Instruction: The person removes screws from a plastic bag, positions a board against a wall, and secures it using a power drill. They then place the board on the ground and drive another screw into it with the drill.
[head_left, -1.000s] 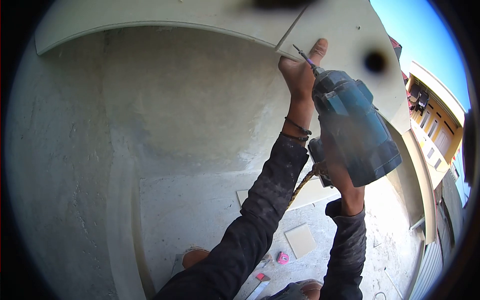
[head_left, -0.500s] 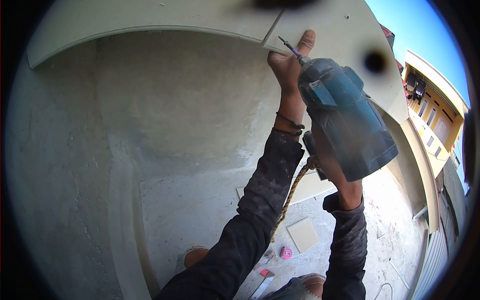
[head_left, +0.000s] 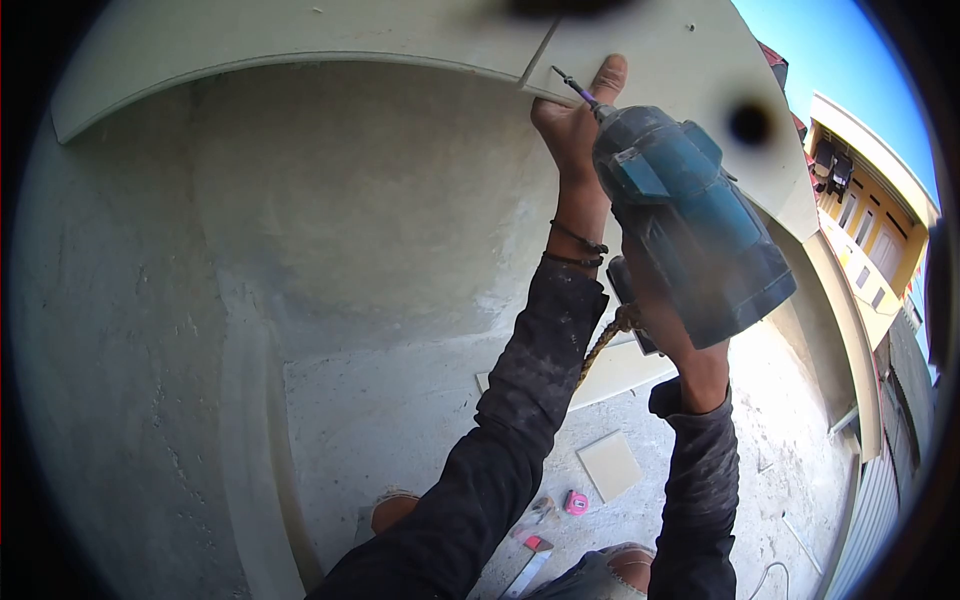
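A teal and black cordless driver (head_left: 690, 215) is held up by my right hand (head_left: 665, 325), which is partly hidden behind the tool's body. Its bit (head_left: 572, 83) points up and left, toward a pale board (head_left: 640, 100). My left hand (head_left: 578, 125) grips the lower edge of this board, thumb on the face and fingers underneath, close to the joint with the neighbouring pale board (head_left: 300, 35). A braided rope (head_left: 600, 352) hangs from the driver.
Below on the concrete floor lie a square offcut (head_left: 610, 466), a pink tape measure (head_left: 576, 502), and a blade with a red part (head_left: 528, 568). A rough wall (head_left: 120, 330) stands left. A yellow building (head_left: 875, 235) is beyond, at right.
The driver and my right hand have shifted slightly up and left. The rope has swung. My left hand keeps its grip on the board, and the view has shifted slightly.
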